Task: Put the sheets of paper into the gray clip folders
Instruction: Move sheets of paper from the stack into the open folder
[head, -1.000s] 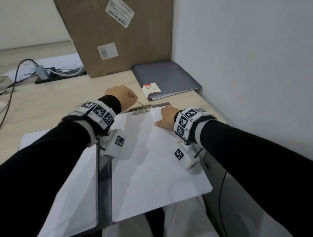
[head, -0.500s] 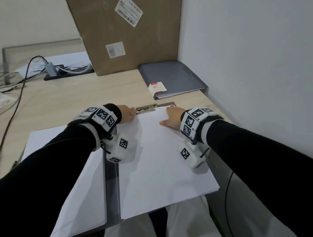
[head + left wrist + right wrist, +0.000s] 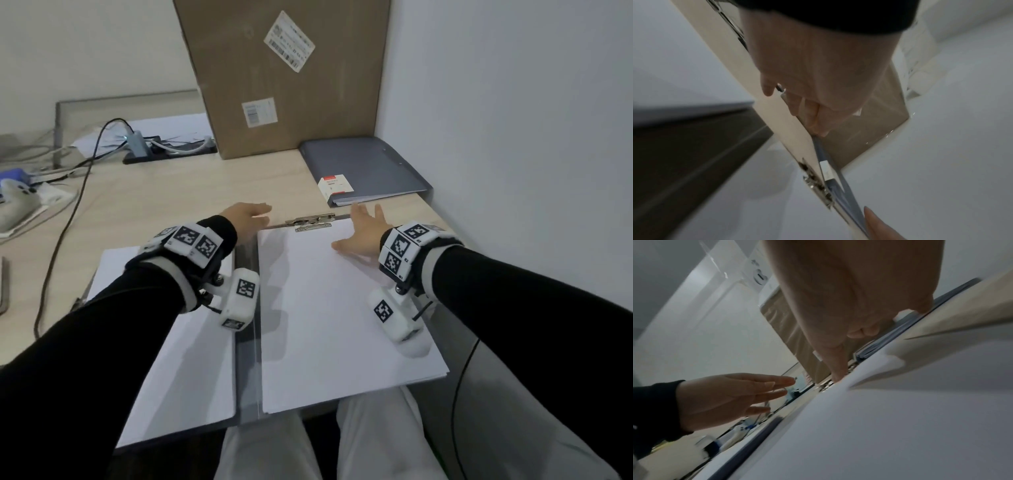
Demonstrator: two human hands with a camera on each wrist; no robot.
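An open gray clip folder (image 3: 247, 359) lies at the desk's near edge. A stack of white sheets (image 3: 335, 308) lies on its right half, its top edge under the metal clip (image 3: 310, 221). More white paper (image 3: 171, 349) covers the left half. My left hand (image 3: 246, 214) hovers just left of the clip with straight fingers and holds nothing; the right wrist view shows the left hand (image 3: 725, 394) in the air. My right hand (image 3: 363, 233) rests flat on the stack's top right corner, fingers spread. A second gray folder (image 3: 363, 168), closed, lies behind.
A big cardboard box (image 3: 284, 75) stands against the back wall. A power strip (image 3: 168, 150) and cables (image 3: 68, 205) lie at the back left, a white controller (image 3: 17, 202) at the far left. A wall (image 3: 513, 137) closes the right side.
My left hand gripped the clip a second ago; it has since let go, opened and drawn off to the left. The clip now lies down on the sheets. My right hand has stayed on the paper.
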